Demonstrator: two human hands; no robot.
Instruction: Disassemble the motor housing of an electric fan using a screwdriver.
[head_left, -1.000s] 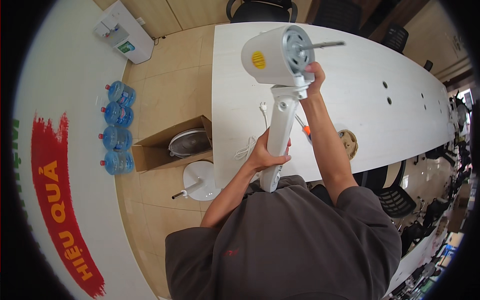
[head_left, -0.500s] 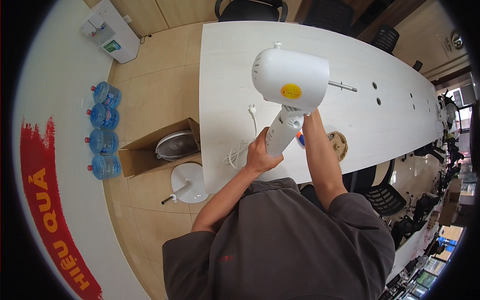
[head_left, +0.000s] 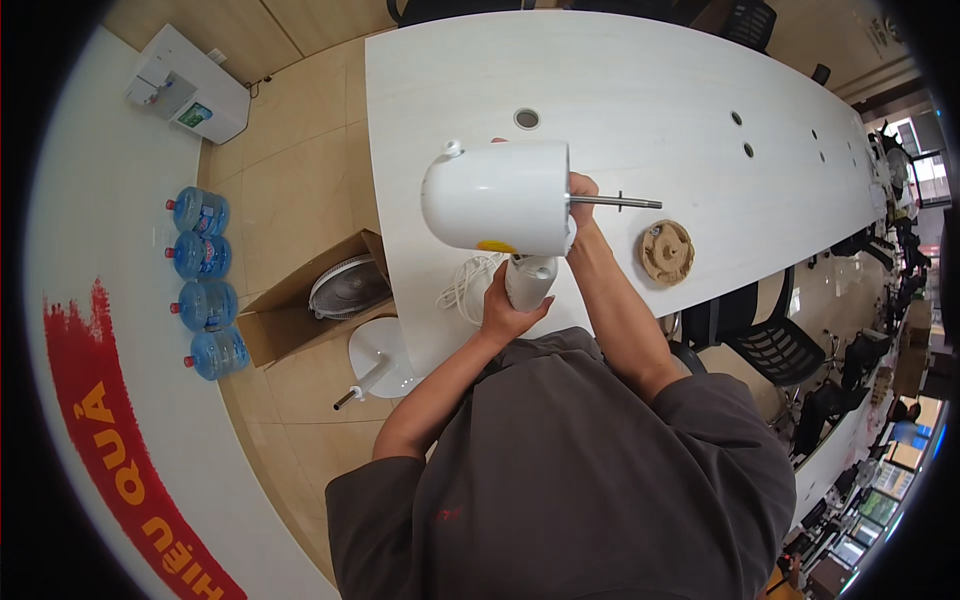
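A white electric fan motor head [head_left: 500,200] with a thin metal shaft [head_left: 625,202] pointing right is held up over the white table. Its white neck [head_left: 530,283] slants down toward me, and my left hand [head_left: 507,312] is closed round it. Behind the housing's right end, my right hand [head_left: 584,190] grips the head from its far side; the housing hides most of those fingers. A coiled white power cord [head_left: 465,287] lies on the table just left of my left hand. A yellow sticker [head_left: 495,246] shows low on the housing.
A round tan moulded piece [head_left: 666,252] rests on the white table [head_left: 660,90] to the right. On the floor at left are an open cardboard box [head_left: 270,325] holding a fan grille [head_left: 348,287], a white fan base with pole [head_left: 378,375], and several water bottles [head_left: 205,255]. A black chair [head_left: 775,340] stands at right.
The fan head has come lower and nearer to me, moved left, and turned so its sticker faces down. Both hands keep their hold. The view has shifted slightly.
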